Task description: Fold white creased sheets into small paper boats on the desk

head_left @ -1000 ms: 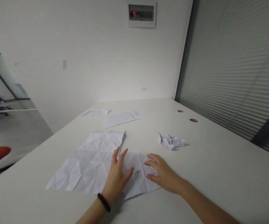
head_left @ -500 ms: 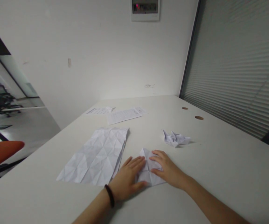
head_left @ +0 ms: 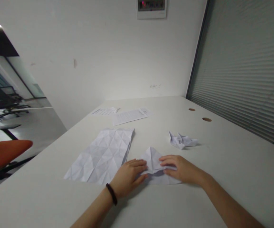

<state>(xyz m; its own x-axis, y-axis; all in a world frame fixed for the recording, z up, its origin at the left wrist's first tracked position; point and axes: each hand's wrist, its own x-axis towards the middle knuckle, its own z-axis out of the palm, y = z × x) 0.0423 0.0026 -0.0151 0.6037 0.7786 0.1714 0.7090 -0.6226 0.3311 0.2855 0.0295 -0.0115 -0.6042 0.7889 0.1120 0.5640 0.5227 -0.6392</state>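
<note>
A: White room, long white table (head_left: pixel 222 164), slatted blind on the right wall.

B: Hands?

A: Left hand (head_left: pixel 127 175), black band on the wrist, and right hand (head_left: pixel 181 169) both lie flat on a small white folded paper piece (head_left: pixel 154 164) at the near middle of the table. Fingers stretched out and pressing down, not curled round anything. One pointed flap of the piece stands up between the two hands.

B: Around it?

A: Large creased white sheet (head_left: pixel 103 155) just left of the left hand, lying flat. Small crumpled white paper shape (head_left: pixel 181 141) beyond the right hand, apart from it. Two printed white pages (head_left: pixel 129 116) further back. Orange chair seat (head_left: pixel 3 152) off the left edge.
</note>
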